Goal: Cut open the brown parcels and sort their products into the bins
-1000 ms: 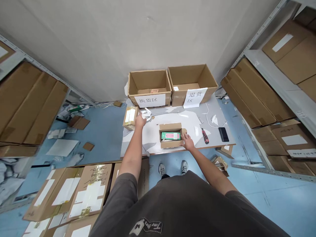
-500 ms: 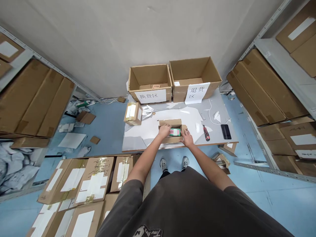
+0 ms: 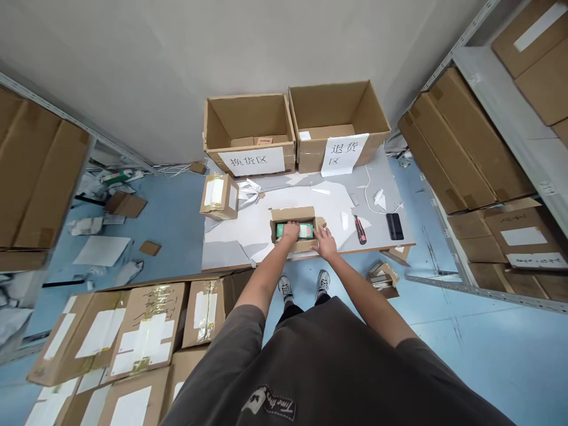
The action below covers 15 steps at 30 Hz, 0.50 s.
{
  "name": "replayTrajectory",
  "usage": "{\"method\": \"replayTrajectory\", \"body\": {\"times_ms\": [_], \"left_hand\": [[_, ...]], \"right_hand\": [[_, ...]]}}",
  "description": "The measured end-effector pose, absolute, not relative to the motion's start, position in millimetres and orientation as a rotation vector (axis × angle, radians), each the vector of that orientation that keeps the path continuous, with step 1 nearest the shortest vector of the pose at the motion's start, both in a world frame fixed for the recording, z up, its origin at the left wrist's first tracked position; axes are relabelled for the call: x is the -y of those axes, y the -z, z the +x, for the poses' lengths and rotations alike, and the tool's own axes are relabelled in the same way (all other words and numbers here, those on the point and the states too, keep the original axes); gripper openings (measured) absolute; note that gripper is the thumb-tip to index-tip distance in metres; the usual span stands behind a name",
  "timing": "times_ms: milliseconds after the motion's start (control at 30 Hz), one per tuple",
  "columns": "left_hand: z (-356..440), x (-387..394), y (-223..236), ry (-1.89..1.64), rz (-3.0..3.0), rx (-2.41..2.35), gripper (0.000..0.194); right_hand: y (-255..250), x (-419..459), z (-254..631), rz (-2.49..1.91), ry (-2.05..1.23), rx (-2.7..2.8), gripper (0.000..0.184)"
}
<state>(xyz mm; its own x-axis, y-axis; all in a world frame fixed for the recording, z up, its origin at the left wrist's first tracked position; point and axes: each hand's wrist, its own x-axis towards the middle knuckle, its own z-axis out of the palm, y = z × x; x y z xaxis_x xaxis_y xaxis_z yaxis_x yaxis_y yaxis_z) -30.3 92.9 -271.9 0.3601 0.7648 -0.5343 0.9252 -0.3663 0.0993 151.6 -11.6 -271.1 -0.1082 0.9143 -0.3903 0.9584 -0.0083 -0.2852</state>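
Packet (image 3: 306, 231), green and pink, is lying inside the small open carton (image 3: 302, 213). From afar I am judging it light, stiff and smooth, so I am favouring a hold across its long sides. My left hand (image 3: 291, 229) is resting near its middle, fingers bending down; whether they are gripping, I cannot tell. My right hand (image 3: 325, 242) is spreading its fingers against the carton's right end. Compared with a second ago, the left hand is reaching into the carton rather than touching the taped box (image 3: 219, 197) left of the carton.
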Motion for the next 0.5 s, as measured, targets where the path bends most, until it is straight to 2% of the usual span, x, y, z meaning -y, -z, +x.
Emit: {"method": "replayTrajectory", "body": {"times_ms": [167,500], "left_hand": [[-31.6,-93.5,275.8,0.569,2.262,-1.470,0.043],[-43.2,-84.9,251.0,0.463,2.385,-1.376,0.058]], "right_hand": [[269.3,10.6,151.2,2.028,0.737,-2.134,0.095],[264.1,10.0,149.5,2.055,0.757,-2.117,0.094]]}}
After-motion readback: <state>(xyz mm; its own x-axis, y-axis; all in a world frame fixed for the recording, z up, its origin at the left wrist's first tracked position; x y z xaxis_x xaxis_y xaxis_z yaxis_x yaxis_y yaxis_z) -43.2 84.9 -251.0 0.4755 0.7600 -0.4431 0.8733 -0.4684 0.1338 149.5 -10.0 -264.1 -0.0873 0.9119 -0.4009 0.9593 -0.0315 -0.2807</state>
